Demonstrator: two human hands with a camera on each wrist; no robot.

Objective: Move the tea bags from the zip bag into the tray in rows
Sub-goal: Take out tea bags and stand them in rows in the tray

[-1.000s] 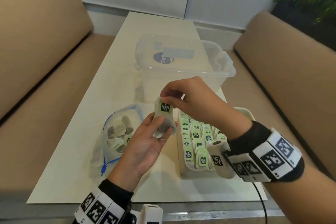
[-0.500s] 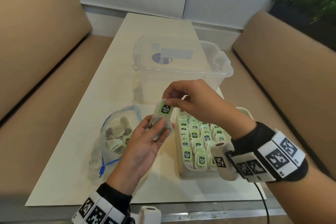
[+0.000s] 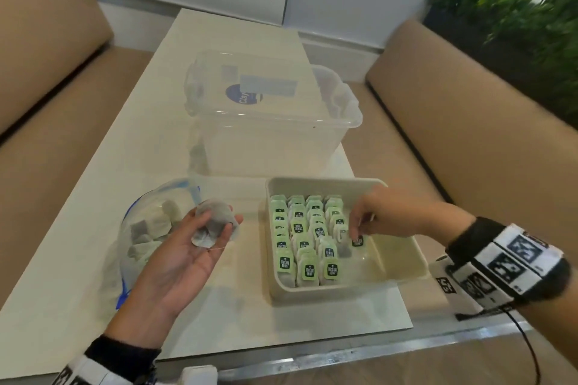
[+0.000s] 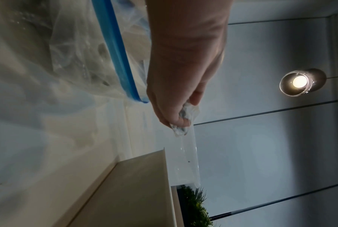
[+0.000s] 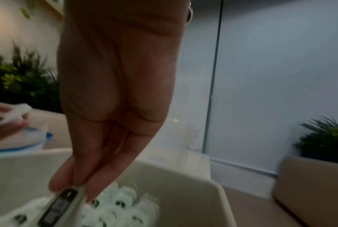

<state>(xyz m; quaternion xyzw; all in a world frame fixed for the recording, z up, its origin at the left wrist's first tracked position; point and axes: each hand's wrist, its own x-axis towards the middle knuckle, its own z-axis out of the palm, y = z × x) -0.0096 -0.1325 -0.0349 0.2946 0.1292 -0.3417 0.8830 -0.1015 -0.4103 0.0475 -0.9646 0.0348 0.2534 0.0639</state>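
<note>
our right hand (image 3: 380,217) pinches a green-tagged paper tea bag (image 3: 356,241) low inside the cream plastic tray (image 3: 403,255), beside the fourth row. we should seat it upright, tag forward. our left hand (image 3: 187,247) cradles spare bags over the clear zip bag (image 3: 147,228).

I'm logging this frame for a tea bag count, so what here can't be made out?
- Zip bag contents, head view: crumpled plastic blurs the count.
- Tea bags in the left hand: how many is unclear; they are bunched together.
- Tray rows under the right hand: hidden.
- Tag print, right wrist view: blurred.
</note>
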